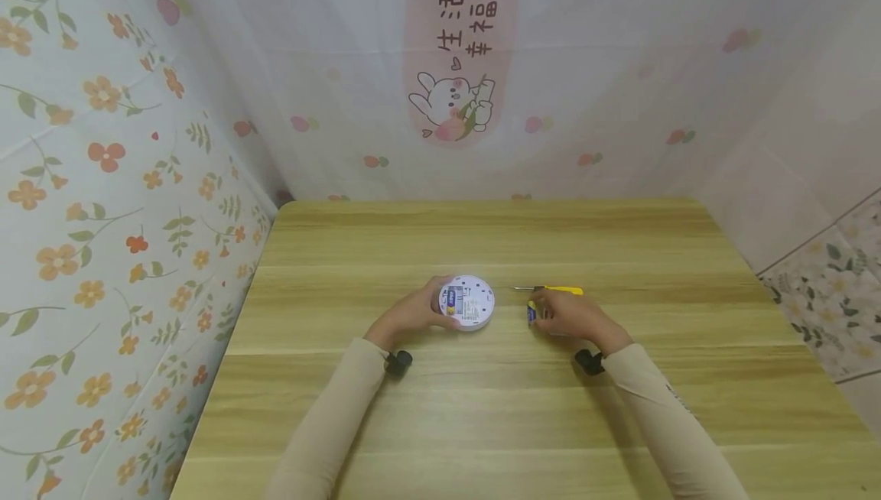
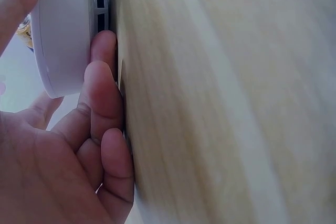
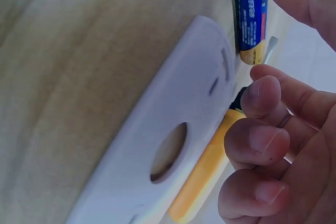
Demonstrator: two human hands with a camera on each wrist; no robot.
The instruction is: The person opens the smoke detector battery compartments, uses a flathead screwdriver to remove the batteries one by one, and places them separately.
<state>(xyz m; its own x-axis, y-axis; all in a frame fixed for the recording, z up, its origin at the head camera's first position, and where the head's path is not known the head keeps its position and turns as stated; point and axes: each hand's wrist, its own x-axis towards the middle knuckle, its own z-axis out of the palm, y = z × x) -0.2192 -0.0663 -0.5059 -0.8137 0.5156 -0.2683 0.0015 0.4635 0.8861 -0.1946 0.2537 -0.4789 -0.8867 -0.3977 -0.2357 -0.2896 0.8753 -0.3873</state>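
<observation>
My left hand point(image 1: 418, 307) grips the edge of a round white device point(image 1: 478, 303), which looks like a smoke detector, its label side up. A blue-and-gold battery point(image 1: 451, 301) shows in the device's compartment. In the left wrist view the fingers point(image 2: 105, 93) curl under its rim, close to the tabletop. My right hand point(image 1: 567, 313) is at a loose blue-and-gold battery point(image 3: 251, 22), thumb and index finger apart near its two ends. Whether they touch it is hard to tell. Beneath that hand lies a white plate point(image 3: 173, 103) with an oval hole, mostly hidden in the head view.
A yellow-handled screwdriver point(image 1: 566, 290) lies just beyond the right hand, its shaft pointing left. The wood-grain table point(image 1: 482, 423) extends around both hands. Patterned curtains point(image 1: 330, 87) hang behind the table and along its left side.
</observation>
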